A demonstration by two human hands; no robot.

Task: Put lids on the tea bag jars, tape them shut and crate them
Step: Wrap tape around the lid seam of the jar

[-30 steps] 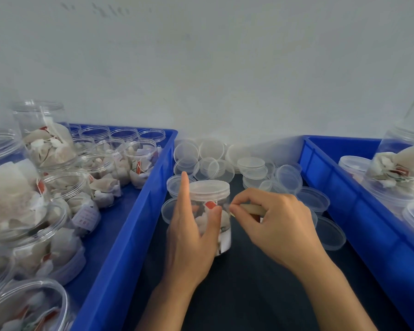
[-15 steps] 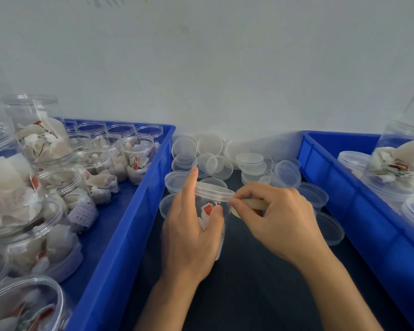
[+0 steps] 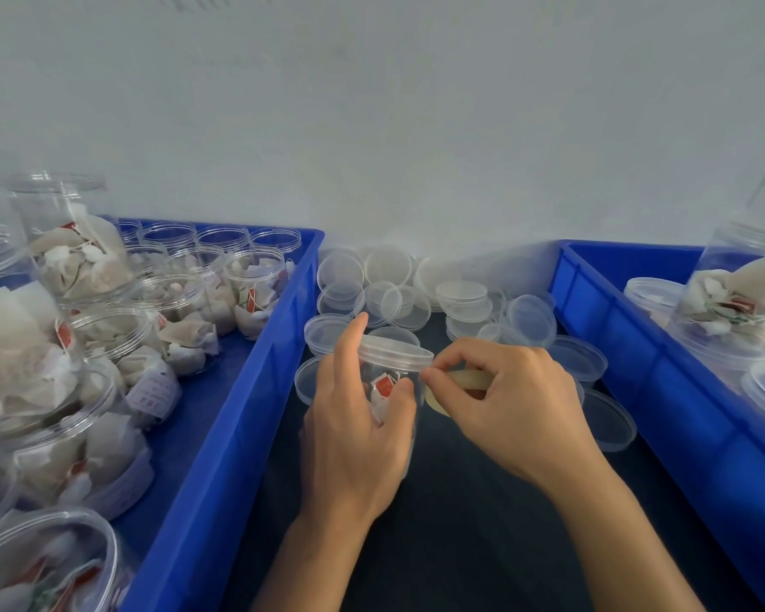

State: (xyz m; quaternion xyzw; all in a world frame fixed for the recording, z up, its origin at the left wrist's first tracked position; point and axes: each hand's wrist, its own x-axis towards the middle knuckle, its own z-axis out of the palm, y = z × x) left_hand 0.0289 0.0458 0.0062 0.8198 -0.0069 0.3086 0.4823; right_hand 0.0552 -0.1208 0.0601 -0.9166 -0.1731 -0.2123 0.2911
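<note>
1. A small clear plastic jar of white tea bags with a red tag [image 3: 387,386] is sitting between the two hands over the dark table surface [image 3: 482,523], tilted slightly, midway between the blue plastic crate on the left [image 3: 239,413] and the blue plastic crate on the right [image 3: 637,368].
2. A translucent round lid [image 3: 398,348] is capping the jar, its far edge riding higher than the near one.
3. The left hand [image 3: 358,439] is wrapping the jar's body, thumb curling across the front and index finger stretching up along the lid's left edge.
4. The right hand [image 3: 504,408] is pinching the end of a yellowish strip of clear tape [image 3: 464,379] between thumb and forefinger, just at the lid's right rim.
5. The left hand is covering most of the jar's wall and base; whether the jar is touching the table cannot be told.
6. The tape's roll is lying mostly hidden under the right hand's curled fingers.
7. Loose clear lids [image 3: 398,298] are lying heaped behind the jar.
</note>
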